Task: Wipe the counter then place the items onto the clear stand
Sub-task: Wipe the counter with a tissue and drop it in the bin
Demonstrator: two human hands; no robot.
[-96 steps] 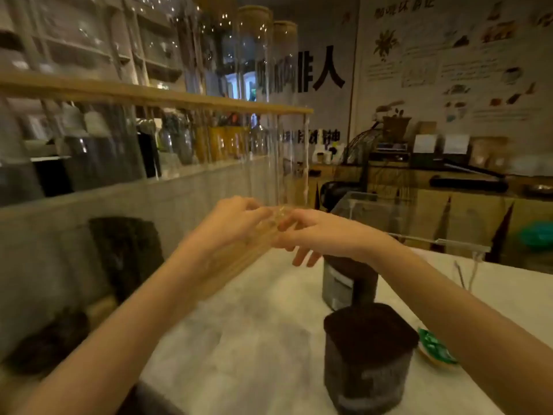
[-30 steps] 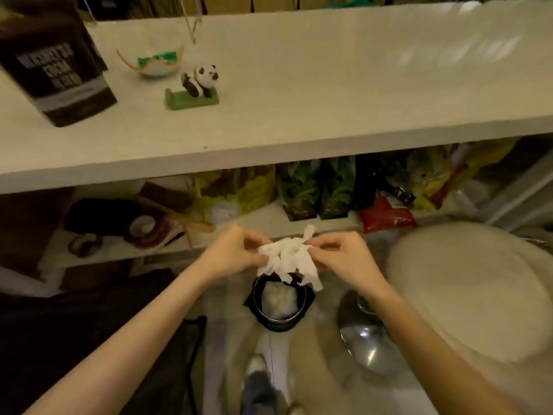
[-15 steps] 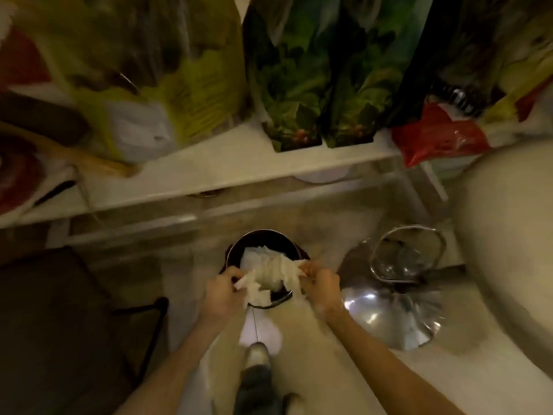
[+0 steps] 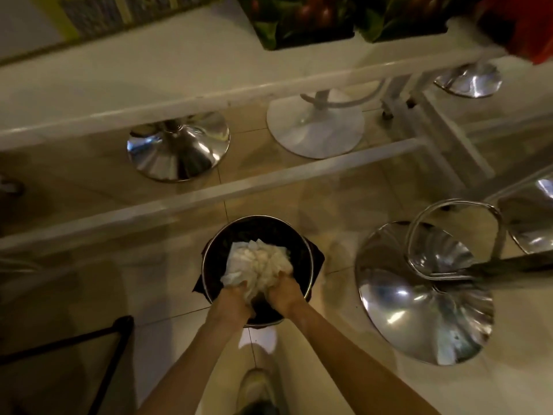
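Tissue [image 4: 258, 265]: crumpled white wad, gripped at its near edge by both hands and sitting inside the mouth of the bin.
Left hand [image 4: 236, 298]: fingers closed on the wad's left side, knuckles over the bin's near rim.
Right hand [image 4: 284, 293]: fingers closed on the wad's right side, just beside the left hand.
Bin [image 4: 309, 265]: round, dark-lined, metal rim, on the tiled floor directly below the person.
Stool base [image 4: 425, 310]: chrome disc with a footrest loop, right of the bin.
Shelf [image 4: 179, 76]: white, far side, with green bags [image 4: 302, 19] standing on it.
Shoe [image 4: 257, 390]: near edge, under the forearms.
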